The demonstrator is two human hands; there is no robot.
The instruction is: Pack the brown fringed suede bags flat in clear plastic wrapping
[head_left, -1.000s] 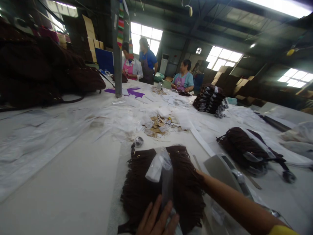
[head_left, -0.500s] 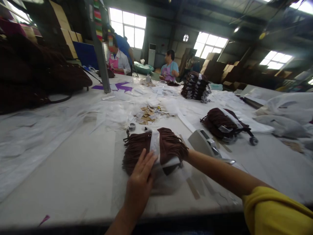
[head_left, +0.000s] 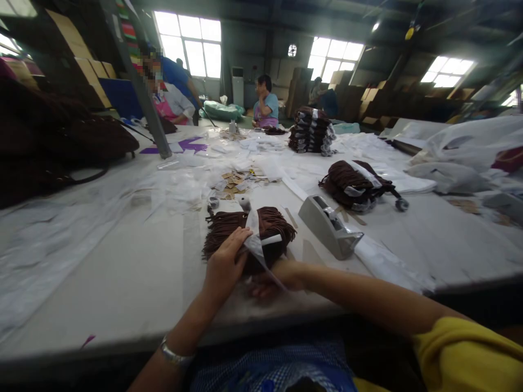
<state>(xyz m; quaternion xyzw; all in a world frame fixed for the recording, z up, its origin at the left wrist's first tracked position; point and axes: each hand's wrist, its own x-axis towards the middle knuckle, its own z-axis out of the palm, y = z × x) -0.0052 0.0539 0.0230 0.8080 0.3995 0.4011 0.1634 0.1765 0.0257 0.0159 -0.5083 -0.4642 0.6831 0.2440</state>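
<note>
A dark brown fringed bag lies on the white table in front of me, with a pale translucent strip round its middle. My left hand presses on the bag's near side and the strip, its fingers close together. At the bag's near right corner is my right hand, palm partly turned up and blurred, its fingers reaching under the near edge beside the strip's loose end. A white piece shows on the bag's dark right part. Whether the right fingers grip the strip is unclear.
A grey tape dispenser stands right of the bag. Behind it lies another wrapped brown bag. Farther back are a stack of brown bags, scattered tan cards and a metal post. Two people sit across the table.
My right hand has come from behind the bag's right side to its near edge. The strip's end now hangs diagonally toward me. The view has shifted, showing more of the tape dispenser.
</note>
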